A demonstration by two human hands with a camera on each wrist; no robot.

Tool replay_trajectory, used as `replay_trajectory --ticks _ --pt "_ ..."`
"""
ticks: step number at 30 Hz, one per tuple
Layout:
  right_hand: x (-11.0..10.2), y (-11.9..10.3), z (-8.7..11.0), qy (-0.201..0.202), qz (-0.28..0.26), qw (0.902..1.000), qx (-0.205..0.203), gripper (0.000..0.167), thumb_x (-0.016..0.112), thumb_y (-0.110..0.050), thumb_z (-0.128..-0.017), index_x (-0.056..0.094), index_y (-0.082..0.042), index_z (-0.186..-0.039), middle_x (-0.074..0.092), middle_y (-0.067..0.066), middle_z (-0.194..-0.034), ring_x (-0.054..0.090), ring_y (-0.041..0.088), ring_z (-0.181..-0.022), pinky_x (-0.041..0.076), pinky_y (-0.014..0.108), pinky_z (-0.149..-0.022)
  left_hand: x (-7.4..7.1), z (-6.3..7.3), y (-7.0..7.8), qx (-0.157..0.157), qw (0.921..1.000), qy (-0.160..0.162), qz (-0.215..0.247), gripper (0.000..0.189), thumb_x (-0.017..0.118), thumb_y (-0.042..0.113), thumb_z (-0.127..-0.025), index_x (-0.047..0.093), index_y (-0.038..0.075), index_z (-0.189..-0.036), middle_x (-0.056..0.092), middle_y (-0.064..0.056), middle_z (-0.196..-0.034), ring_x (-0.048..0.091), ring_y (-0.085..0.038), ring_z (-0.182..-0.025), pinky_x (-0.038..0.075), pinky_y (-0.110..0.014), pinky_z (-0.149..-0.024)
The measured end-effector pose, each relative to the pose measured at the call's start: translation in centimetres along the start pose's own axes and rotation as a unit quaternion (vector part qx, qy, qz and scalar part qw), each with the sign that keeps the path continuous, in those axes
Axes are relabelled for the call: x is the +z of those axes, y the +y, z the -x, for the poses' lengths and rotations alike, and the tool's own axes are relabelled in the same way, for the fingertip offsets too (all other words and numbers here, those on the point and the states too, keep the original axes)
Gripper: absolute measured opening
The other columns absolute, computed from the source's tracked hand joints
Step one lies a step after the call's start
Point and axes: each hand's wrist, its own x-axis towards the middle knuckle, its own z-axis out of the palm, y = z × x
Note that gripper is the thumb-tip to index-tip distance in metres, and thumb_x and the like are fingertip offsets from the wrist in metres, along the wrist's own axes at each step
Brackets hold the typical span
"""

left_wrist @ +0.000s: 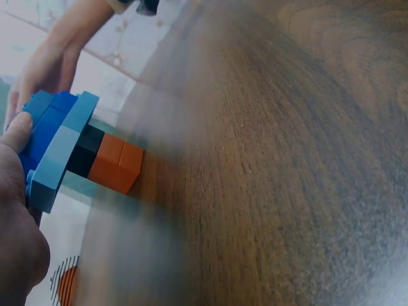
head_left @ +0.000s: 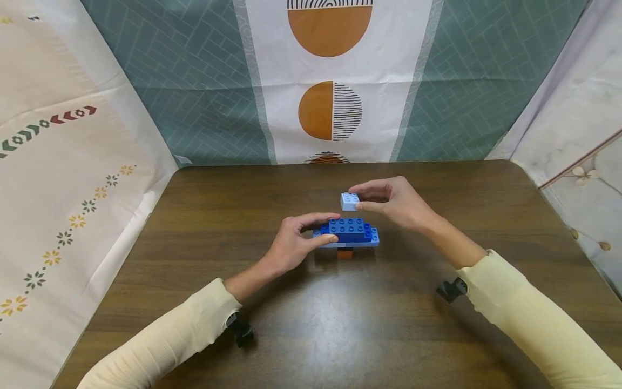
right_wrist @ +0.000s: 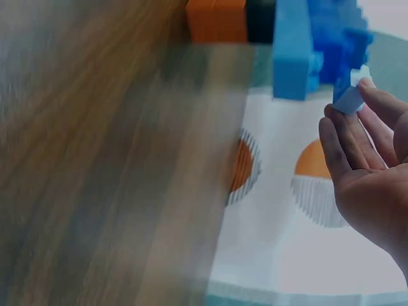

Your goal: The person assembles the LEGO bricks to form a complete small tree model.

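A stack of toy building bricks stands on the table. It has orange bricks at the bottom, a black brick over them, then a wide light blue layer and darker blue bricks with studs on top. My left hand grips the left end of the blue layers, thumb on the near side and fingers on the far side. Above the stack, my right hand pinches a pale blue brick between thumb and fingers. In the head view this brick appears just behind the stack's top.
The brown wooden table extends around the stack on all sides. Behind its far edge hangs a patterned cloth. Light cloths cover the left and right sides. Each sleeve carries a small black device at the wrist.
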Motion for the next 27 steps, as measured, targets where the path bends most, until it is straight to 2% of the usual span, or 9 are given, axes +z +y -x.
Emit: replay_trajectory --ticks 7,16,27 --pt "0.8 -1.8 2.1 -0.012 -0.018 0.9996 -0.021 0.035 0.083 -0.014 -0.096 0.076 -0.010 -0.130 0.077 0.005 -0.124 0.074 0.021 -0.113 0.060 0.029 -0.093 -0.1 0.0 0.2 -0.012 0.9999 0.002 -0.001 0.040 0.082 0.017 -0.096 0.074 0.016 -0.136 0.074 0.000 -0.132 0.071 -0.017 -0.117 0.057 -0.047 -0.101" --pt "1.7 -2.4 3.2 -0.013 -0.032 0.9988 -0.036 0.035 0.083 -0.010 -0.094 0.076 -0.010 -0.129 0.077 0.005 -0.123 0.074 0.020 -0.112 0.060 0.030 -0.091 -0.1 -0.1 0.3 -0.010 0.9999 0.005 -0.010 0.041 0.083 0.018 -0.095 0.074 0.012 -0.135 0.076 -0.001 -0.128 0.072 -0.016 -0.115 0.057 -0.045 -0.103" --pt "2.1 -2.4 3.8 -0.004 -0.021 0.9994 -0.027 0.037 0.084 -0.010 -0.093 0.076 -0.012 -0.129 0.075 0.004 -0.125 0.073 0.021 -0.114 0.060 0.026 -0.089 -0.1 0.0 0.1 -0.005 0.9999 0.006 -0.008 0.041 0.084 0.017 -0.094 0.074 0.012 -0.134 0.076 -0.002 -0.127 0.072 -0.016 -0.113 0.058 -0.045 -0.101"
